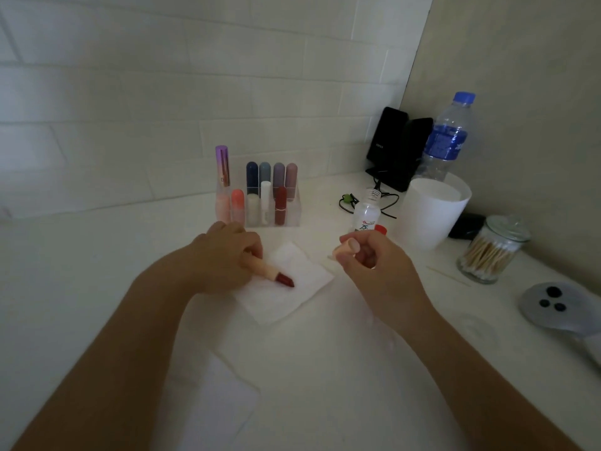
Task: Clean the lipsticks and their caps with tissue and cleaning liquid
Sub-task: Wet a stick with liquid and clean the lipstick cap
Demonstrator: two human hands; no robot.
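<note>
My left hand (224, 255) grips a beige lipstick (271, 274) whose dark red bullet rests on a white tissue (302, 288) spread on the counter. My right hand (374, 258) is closed around the beige lipstick cap (345, 251), held just above the counter to the right of the tissue. A small clear bottle of cleaning liquid (367, 211) stands uncapped behind my right hand, with its red cap (380, 228) beside it. A clear organiser (291, 219) behind the tissue holds several capped lipsticks in different colours.
A white cup (432, 213), a water bottle (447, 138) and black speakers (395, 148) stand at the back right. A glass jar of cotton swabs (491, 252) and a grey device (553, 304) are on the right. A second tissue (221, 398) lies near me.
</note>
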